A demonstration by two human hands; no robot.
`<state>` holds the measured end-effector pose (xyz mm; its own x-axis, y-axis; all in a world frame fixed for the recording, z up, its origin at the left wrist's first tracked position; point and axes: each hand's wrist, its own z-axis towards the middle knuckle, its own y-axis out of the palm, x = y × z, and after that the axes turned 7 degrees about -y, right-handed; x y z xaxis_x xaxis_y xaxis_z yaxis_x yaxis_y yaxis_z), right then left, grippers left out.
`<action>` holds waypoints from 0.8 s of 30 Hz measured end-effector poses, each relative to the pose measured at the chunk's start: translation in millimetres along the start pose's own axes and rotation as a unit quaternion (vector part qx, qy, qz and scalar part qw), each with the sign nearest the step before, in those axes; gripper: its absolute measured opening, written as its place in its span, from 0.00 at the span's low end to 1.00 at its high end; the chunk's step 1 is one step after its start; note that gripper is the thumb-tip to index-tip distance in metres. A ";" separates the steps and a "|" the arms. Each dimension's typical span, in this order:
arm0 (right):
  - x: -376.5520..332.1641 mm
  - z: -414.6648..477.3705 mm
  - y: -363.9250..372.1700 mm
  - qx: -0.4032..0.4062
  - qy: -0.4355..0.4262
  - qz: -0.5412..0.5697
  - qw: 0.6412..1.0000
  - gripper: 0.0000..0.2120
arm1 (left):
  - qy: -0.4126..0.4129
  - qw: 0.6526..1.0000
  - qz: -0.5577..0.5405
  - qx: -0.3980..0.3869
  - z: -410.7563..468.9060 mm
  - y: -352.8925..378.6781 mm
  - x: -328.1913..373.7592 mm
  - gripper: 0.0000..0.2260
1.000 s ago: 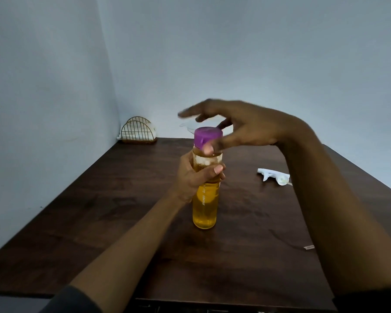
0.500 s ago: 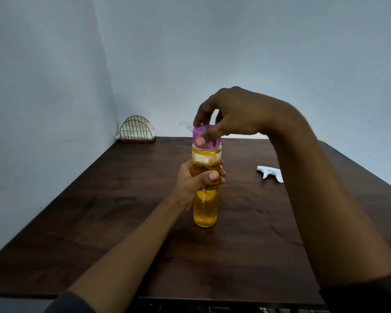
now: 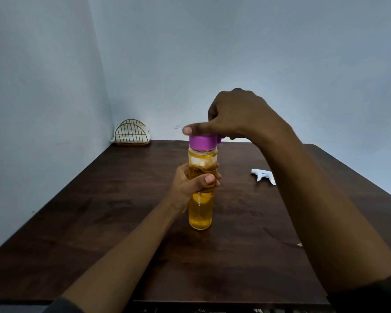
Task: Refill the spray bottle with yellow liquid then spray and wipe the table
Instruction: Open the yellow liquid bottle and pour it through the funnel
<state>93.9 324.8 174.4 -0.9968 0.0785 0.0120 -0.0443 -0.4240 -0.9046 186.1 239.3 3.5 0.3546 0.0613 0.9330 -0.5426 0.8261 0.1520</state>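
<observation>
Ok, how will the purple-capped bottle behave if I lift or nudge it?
Probably heavy for its size: the bottle is nearly full of yellow liquid. Tall and narrow, so likely tippy if pushed near the purple cap. Its smooth clear wall may be slippery.

The right hand (image 3: pixel 239 116), fingers spread a second ago, has curled onto the cap (image 3: pixel 201 141) and twisted, thumb now pointing to 9 o'clock.

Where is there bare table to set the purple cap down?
Widest patch: left of the bottle, out to the edge of the table, back to the wire rack. Also just in front of it. Crowded on the right, by the white spray head.
</observation>
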 end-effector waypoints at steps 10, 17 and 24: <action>8.9 4.7 -17.7 -0.212 -0.117 0.233 0.942 0.17 | -0.010 1.000 -0.002 0.000 0.3 1.2 0.3 0.31; 6.0 5.9 -10.9 -0.002 -0.014 0.025 1.000 0.29 | -0.015 1.000 0.006 -0.007 0.3 -0.6 1.1 0.30; -4.8 3.1 -6.0 -0.098 -0.083 -0.005 0.992 0.25 | -0.012 1.000 -0.003 -0.005 0.5 -0.7 1.4 0.31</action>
<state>98.7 324.2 181.0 -0.9942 -0.0753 0.0766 -0.0565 -0.2401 -0.9691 186.6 238.5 4.9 0.3385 0.0429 0.9400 -0.5328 0.8322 0.1538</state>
